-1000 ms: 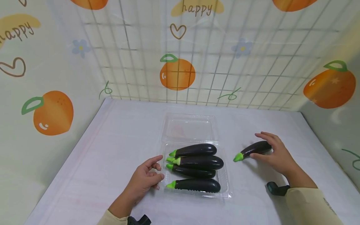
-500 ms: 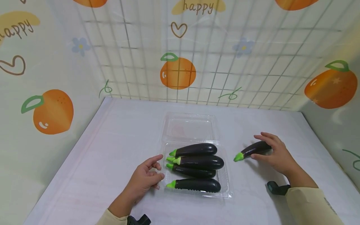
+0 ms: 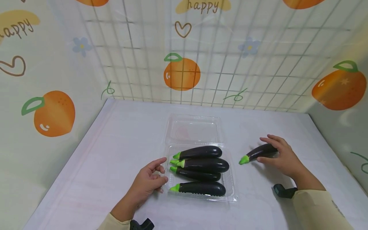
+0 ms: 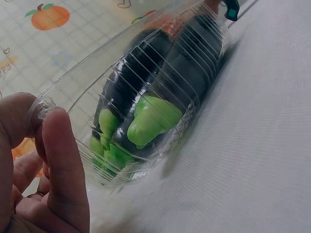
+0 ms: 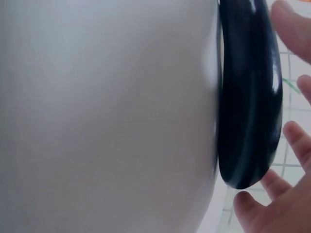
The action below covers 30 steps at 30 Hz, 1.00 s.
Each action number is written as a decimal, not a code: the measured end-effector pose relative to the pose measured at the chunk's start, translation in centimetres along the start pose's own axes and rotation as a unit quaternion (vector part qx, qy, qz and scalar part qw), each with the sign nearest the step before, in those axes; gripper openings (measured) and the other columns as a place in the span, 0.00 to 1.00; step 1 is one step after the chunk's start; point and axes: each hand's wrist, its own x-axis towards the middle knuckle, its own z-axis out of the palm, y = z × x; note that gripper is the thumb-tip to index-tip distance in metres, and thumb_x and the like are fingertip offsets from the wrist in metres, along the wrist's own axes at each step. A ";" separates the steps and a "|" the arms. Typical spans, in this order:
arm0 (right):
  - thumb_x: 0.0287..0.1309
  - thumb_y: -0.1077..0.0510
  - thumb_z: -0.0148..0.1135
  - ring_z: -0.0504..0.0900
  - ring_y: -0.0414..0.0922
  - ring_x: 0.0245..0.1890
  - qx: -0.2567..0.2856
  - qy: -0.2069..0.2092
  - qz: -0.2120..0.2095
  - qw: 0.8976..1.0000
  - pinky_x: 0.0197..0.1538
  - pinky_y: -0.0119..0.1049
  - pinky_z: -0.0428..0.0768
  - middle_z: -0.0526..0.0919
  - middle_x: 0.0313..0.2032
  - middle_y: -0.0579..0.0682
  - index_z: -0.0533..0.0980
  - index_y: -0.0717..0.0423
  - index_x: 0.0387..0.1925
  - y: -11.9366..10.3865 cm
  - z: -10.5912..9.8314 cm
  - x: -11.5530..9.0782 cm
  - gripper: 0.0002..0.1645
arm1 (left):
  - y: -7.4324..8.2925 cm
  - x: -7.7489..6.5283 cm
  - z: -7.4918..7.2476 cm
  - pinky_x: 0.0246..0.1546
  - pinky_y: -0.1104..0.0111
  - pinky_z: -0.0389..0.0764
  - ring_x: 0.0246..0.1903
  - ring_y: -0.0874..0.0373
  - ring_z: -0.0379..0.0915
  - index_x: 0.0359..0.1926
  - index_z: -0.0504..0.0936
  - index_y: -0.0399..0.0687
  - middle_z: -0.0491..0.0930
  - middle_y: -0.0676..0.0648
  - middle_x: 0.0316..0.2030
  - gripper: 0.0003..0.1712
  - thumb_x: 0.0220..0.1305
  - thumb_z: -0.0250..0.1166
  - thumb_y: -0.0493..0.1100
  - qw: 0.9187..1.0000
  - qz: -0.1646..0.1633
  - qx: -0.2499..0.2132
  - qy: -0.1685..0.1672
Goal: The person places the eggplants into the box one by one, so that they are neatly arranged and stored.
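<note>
A clear plastic clamshell container (image 3: 230,195) lies with its lid (image 3: 195,129) folded back on the table. Several dark purple eggplants (image 3: 207,165) with green stems fill its base. My left hand (image 3: 145,183) pinches the container's left rim; the left wrist view shows the rim between thumb and finger (image 4: 63,165). To the right of the container another eggplant (image 3: 260,152) rests on the table, stem toward the container. Around its thick end my right hand (image 3: 284,159) is spread, fingers and thumb apart. Gaps show between most of those fingers (image 5: 299,141) and the eggplant (image 5: 250,97).
A white cloth covers the table (image 3: 129,127). Behind it stands a wire grid draped with a curtain (image 3: 143,64) printed with oranges, and similar printed sheets close off both sides. Black wrist devices (image 3: 284,191) sit by both sleeves.
Both hands and all the eggplants keep their places. Only the head view shifts very slightly.
</note>
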 end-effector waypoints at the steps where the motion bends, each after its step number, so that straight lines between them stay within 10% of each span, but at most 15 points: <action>1: 0.50 0.44 0.78 0.48 0.75 0.72 0.001 -0.003 0.002 1.000 0.60 0.82 0.56 0.50 0.76 0.69 0.65 0.55 0.73 0.0 0.0 0.0 0.53 | 0.0 0.0 0.0 0.24 0.75 0.80 0.22 0.66 0.66 0.73 0.67 0.43 0.68 0.47 0.43 0.40 0.59 0.67 0.30 1.000 0.000 0.000 0.000; 15: 0.59 0.51 0.72 0.59 0.72 0.69 0.006 -0.029 0.003 1.000 0.64 0.76 0.62 0.63 0.69 0.69 0.71 0.58 0.66 0.5 0.1 -0.1 0.36 | 0.2 0.0 0.1 0.24 0.74 0.81 0.22 0.66 0.66 0.73 0.68 0.45 0.69 0.47 0.43 0.40 0.59 0.67 0.29 1.000 -0.007 0.004 0.007; 30: 0.68 0.39 0.61 0.57 0.75 0.69 0.039 -0.037 0.061 0.997 0.63 0.76 0.63 0.54 0.72 0.73 0.60 0.59 0.73 0.6 0.0 -0.4 0.43 | -0.2 0.2 0.0 0.23 0.74 0.80 0.22 0.66 0.66 0.73 0.68 0.45 0.69 0.48 0.43 0.40 0.58 0.67 0.29 1.000 -0.005 0.004 0.007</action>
